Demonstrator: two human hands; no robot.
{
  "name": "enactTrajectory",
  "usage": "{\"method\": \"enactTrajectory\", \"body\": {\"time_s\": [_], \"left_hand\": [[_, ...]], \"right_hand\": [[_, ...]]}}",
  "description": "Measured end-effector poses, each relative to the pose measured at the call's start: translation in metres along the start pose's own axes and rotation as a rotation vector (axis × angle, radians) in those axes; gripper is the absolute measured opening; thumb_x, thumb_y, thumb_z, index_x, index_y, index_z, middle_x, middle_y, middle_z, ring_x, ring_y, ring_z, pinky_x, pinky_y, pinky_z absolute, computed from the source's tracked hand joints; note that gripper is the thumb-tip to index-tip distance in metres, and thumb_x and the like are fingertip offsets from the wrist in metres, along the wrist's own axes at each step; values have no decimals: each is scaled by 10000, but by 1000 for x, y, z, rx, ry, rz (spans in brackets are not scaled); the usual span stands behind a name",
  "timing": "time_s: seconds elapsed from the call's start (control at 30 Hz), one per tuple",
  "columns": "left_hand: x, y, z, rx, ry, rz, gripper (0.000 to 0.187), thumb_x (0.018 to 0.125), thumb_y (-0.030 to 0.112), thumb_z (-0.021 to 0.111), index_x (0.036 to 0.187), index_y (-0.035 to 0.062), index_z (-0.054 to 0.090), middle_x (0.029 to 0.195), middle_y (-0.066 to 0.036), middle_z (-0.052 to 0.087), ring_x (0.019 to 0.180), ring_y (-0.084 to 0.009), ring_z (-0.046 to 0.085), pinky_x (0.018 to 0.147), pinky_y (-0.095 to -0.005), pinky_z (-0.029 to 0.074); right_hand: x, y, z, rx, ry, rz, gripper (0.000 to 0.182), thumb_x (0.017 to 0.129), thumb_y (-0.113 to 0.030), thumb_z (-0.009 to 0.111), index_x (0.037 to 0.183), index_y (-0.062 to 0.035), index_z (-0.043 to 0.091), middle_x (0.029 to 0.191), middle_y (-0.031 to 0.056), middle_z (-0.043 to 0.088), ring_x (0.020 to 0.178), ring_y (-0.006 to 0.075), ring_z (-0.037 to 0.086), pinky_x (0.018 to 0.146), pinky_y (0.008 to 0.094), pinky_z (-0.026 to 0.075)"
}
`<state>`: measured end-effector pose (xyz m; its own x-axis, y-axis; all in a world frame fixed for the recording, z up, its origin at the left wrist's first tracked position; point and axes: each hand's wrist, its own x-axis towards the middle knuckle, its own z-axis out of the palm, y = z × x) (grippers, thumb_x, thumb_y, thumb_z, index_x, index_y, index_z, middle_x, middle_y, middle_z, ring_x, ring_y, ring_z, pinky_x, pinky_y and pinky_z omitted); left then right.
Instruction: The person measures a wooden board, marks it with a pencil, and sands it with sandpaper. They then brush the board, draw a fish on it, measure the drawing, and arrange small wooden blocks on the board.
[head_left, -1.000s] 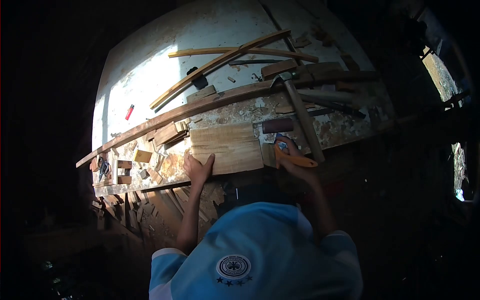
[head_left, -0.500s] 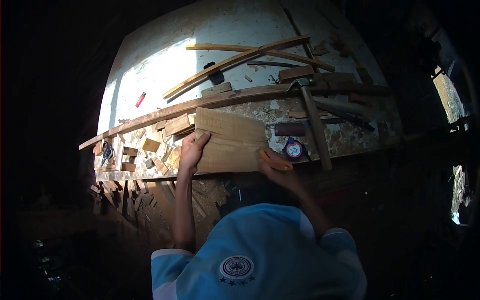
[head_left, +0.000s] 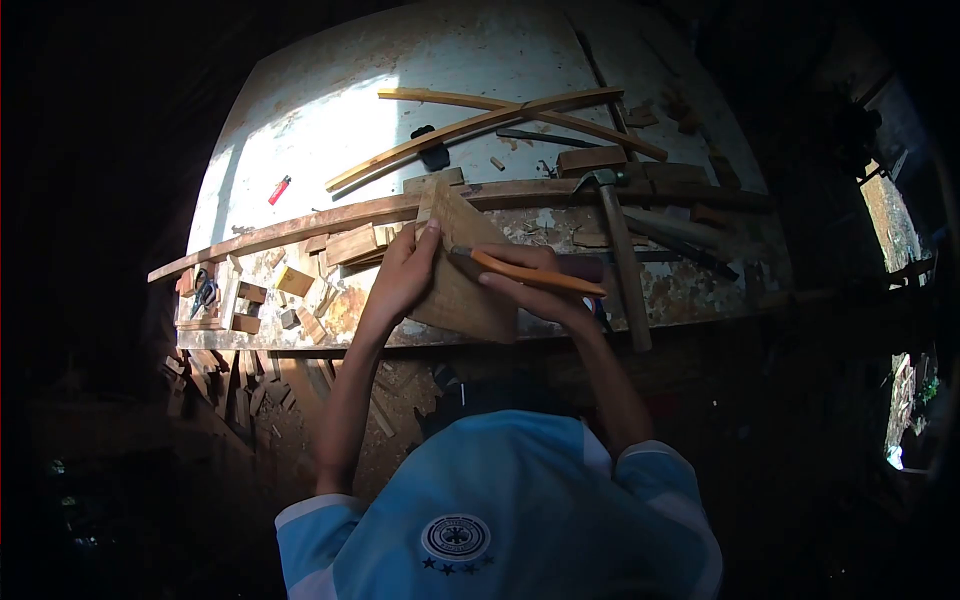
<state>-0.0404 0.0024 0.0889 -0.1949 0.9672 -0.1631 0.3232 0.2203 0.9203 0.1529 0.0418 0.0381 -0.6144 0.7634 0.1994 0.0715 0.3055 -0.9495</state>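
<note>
A flat piece of light wooden board (head_left: 462,290) is raised off the workbench and tilted on edge. My left hand (head_left: 402,278) grips its left side, fingers on the upper edge. My right hand (head_left: 535,290) presses on the board's right side and also holds an orange-handled tool (head_left: 530,273) that lies across the fingers. Whether the tool is pliers or cutters I cannot tell.
A hammer (head_left: 618,250) lies on the bench just right of my hands. A long curved wooden strip (head_left: 330,219) runs across the bench, with thin crossed slats (head_left: 480,118) behind it. Small wood blocks (head_left: 290,285) sit at left, a red lighter (head_left: 279,188) farther back, offcuts (head_left: 240,395) below.
The board lay flat on the bench a second ago; both hands have lifted it and turned it up on edge. The orange tool came up with my right hand.
</note>
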Motion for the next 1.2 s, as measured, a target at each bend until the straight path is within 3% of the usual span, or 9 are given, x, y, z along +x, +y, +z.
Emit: {"method": "enactTrajectory", "body": {"time_s": [0.17,0.27,0.47,0.53,0.67,0.73,0.83,1.03,1.2], "left_hand": [[2,-17,-9,-191,-53,-44,366,939,285,469,1095,-43,516,952,-90,610,843,-117,562,751,-247,451],[1,-33,-15,-294,-86,-66,365,935,261,479,1130,-47,494,986,-105,614,869,-130,578,753,-256,467],[-3,-63,-29,-379,-11,-146,321,947,221,448,1147,-25,500,1031,-107,611,897,-140,580,776,-266,466],[-7,-78,-31,-401,9,-118,294,954,217,432,1116,-9,526,1030,-93,611,905,-136,574,791,-266,457],[-26,-92,-32,-411,39,-127,295,950,244,444,1097,4,531,1020,-87,608,892,-122,565,769,-263,457],[-34,-103,-32,-270,122,-234,319,941,269,462,1101,1,526,1015,-89,600,897,-132,550,784,-269,442],[-46,-128,-29,-74,229,-273,353,929,291,484,1105,-13,516,1007,-107,590,910,-159,532,808,-288,421],[-40,-185,-22,198,360,-89,333,899,263,514,1052,-32,531,958,-181,572,883,-234,526,806,-352,406],[-33,-203,-16,109,404,-79,298,864,255,557,923,-36,574,791,-160,572,760,-227,524,750,-355,418]], "right_hand": [[-6,0,-21,-76,-478,70,356,783,-180,674,1106,-40,621,998,81,664,916,136,610,816,278,484],[5,39,-20,60,292,269,345,793,-208,653,1102,-56,626,997,83,664,882,137,616,787,270,491],[-16,-12,-8,59,-645,11,351,769,-179,677,1094,-56,628,998,100,665,916,194,633,809,301,487],[-13,4,-17,90,-651,40,370,753,-182,703,1090,-52,627,999,97,663,907,192,634,826,292,483],[-16,80,-9,-123,67,295,382,782,-295,679,1091,-75,631,1028,82,652,958,190,609,842,276,462],[-24,33,3,-58,-424,284,375,777,-195,702,1111,-52,610,1069,89,633,983,151,591,895,274,443],[-34,10,3,318,-544,256,333,763,-42,700,1059,33,568,991,107,633,925,140,609,820,252,478],[-56,78,-116,6,693,231,313,870,-281,601,995,7,588,804,63,629,759,86,586,635,243,456],[-109,122,-185,-888,831,610,346,791,-321,630,955,-17,627,760,174,591,725,334,590,652,409,459]]}}
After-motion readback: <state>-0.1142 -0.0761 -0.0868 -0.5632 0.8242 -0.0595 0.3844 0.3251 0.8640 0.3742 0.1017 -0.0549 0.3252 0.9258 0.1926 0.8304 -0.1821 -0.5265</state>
